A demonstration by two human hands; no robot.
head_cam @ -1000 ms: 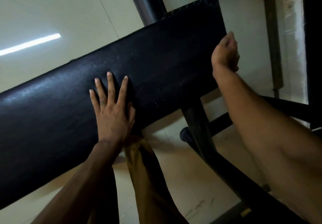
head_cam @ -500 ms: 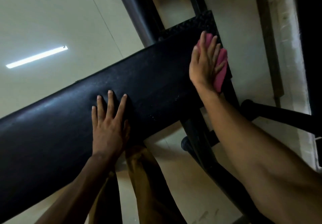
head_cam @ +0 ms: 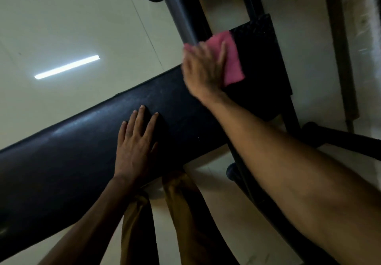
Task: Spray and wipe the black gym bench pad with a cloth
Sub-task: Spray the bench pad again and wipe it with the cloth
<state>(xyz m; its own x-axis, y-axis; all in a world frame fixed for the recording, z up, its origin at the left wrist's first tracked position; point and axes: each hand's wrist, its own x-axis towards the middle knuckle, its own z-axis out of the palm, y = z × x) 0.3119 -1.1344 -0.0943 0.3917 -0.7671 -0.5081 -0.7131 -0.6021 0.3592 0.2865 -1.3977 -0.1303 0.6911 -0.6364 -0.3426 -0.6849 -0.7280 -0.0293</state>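
Observation:
The long black bench pad (head_cam: 68,157) runs from the lower left up to the right. My left hand (head_cam: 135,147) lies flat on its near middle, fingers spread, holding nothing. My right hand (head_cam: 203,68) presses a pink cloth (head_cam: 232,62) against the pad's far right part, close to its far edge. The cloth sticks out from under my fingers toward the pad's end. This hand is blurred by motion. No spray bottle is in view.
A thick dark metal post (head_cam: 181,13) rises behind the pad beside my right hand. Black frame bars (head_cam: 292,118) run under the pad's right end and along the floor. Pale floor tiles (head_cam: 61,27) lie beyond the bench. My trouser legs (head_cam: 185,213) stand below the pad.
My right hand came up from the pad's end edge, laid the pink cloth flat on top, then slid it left toward the far edge. My left hand stayed flat in place.

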